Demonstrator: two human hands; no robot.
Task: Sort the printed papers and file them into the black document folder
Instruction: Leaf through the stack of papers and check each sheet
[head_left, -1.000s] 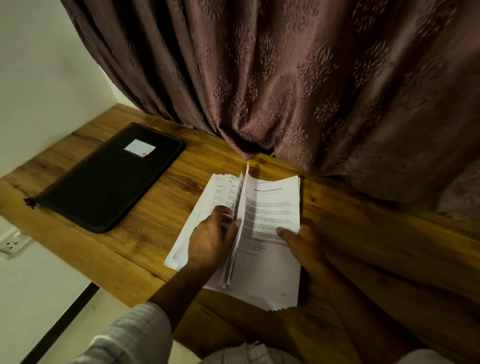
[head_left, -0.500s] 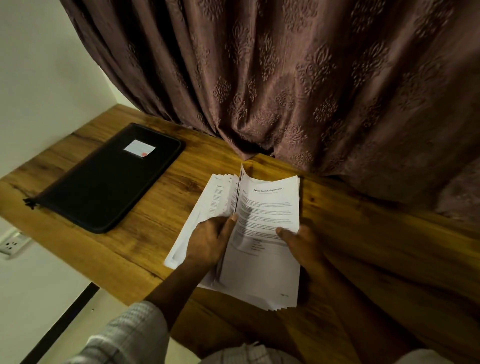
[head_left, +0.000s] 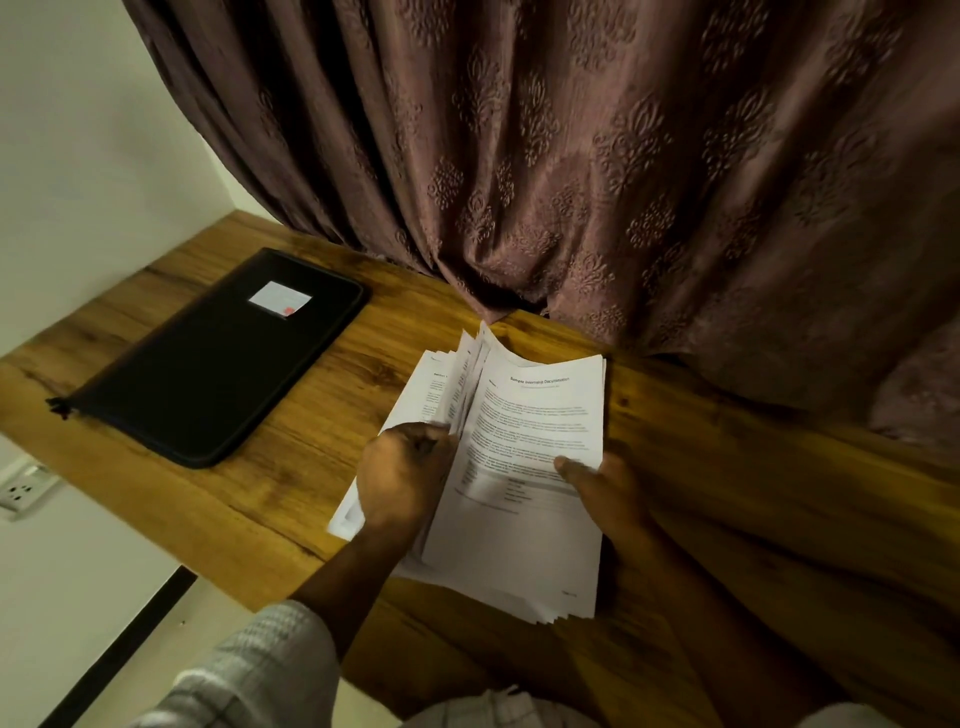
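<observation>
Papers (head_left: 535, 415) now fan wider under left hand (head_left: 400, 478); wooden desk (head_left: 311, 415), curtain (head_left: 571, 156) unchanged.

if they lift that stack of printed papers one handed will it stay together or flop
Probably floppy: the printed papers bend and fan upward at the left hand. They look loose, with staggered bottom edges, so they would likely slide apart. A two-handed grip seems safer.

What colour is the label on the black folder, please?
Label: white, small red mark; head view.
</observation>
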